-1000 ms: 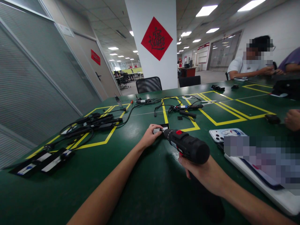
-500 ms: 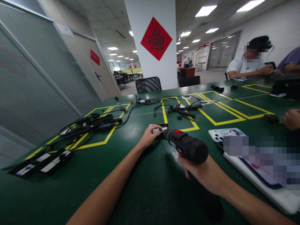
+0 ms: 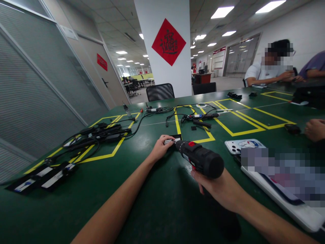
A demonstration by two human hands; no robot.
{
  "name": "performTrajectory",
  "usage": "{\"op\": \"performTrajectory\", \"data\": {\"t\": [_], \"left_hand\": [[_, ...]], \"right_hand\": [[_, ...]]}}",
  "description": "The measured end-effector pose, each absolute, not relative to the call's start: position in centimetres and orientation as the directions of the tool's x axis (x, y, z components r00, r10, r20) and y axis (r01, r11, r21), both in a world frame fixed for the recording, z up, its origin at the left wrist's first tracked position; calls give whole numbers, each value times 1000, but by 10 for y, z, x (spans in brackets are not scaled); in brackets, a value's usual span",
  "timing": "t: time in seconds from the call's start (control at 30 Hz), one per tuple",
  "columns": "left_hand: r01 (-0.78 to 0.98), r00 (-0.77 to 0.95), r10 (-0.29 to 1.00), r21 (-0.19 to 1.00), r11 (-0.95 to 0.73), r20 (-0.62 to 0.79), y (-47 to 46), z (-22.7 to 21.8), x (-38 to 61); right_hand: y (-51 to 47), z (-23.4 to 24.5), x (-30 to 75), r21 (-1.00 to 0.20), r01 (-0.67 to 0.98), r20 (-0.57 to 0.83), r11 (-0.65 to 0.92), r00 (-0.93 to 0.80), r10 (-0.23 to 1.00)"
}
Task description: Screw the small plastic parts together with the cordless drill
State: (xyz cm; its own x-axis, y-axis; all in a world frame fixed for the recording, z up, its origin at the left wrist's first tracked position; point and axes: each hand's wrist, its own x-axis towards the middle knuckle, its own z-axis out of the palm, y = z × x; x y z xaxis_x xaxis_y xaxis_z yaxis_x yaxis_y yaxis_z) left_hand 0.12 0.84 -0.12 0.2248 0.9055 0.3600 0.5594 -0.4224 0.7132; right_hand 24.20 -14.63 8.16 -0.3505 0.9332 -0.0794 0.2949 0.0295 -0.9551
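My right hand (image 3: pixel 212 184) is wrapped round the handle of a black cordless drill (image 3: pixel 200 158) with a red switch on top. The drill points away from me, and its bit end meets a small silvery piece (image 3: pixel 168 141). That piece lies against a flat black part (image 3: pixel 178 137) on the green table. With fingers closed, my left hand (image 3: pixel 160 147) grips the silvery piece from its left side. Fingers and drill chuck cover much of both parts, so their exact kind is hidden.
Black cables and adapters (image 3: pixel 101 134) lie tangled at left, near two black-and-white strips (image 3: pixel 54 178). Ahead are more cables and a pen-like tool (image 3: pixel 205 116). A phone (image 3: pixel 245 145) and a white device (image 3: pixel 274 189) lie at right, near another person's hand (image 3: pixel 315 129).
The view has shifted very slightly. Both hands and the drill keep nearly the same pose, with the bit still at the silvery piece.
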Motion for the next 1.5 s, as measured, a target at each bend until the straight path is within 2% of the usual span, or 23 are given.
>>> {"op": "performTrajectory", "data": {"t": [0.37, 0.83, 1.5], "left_hand": [[575, 227, 905, 700, -423, 360, 9, -2, 2], [556, 257, 896, 704, -443, 361, 10, -2, 0], [558, 240, 903, 710, -429, 357, 11, -3, 0]], "right_hand": [[-145, 82, 242, -949, 312, -67, 48, -349, 935], [-144, 82, 238, -903, 427, -87, 59, -313, 946], [-144, 72, 241, -915, 392, -38, 94, -317, 948]]}}
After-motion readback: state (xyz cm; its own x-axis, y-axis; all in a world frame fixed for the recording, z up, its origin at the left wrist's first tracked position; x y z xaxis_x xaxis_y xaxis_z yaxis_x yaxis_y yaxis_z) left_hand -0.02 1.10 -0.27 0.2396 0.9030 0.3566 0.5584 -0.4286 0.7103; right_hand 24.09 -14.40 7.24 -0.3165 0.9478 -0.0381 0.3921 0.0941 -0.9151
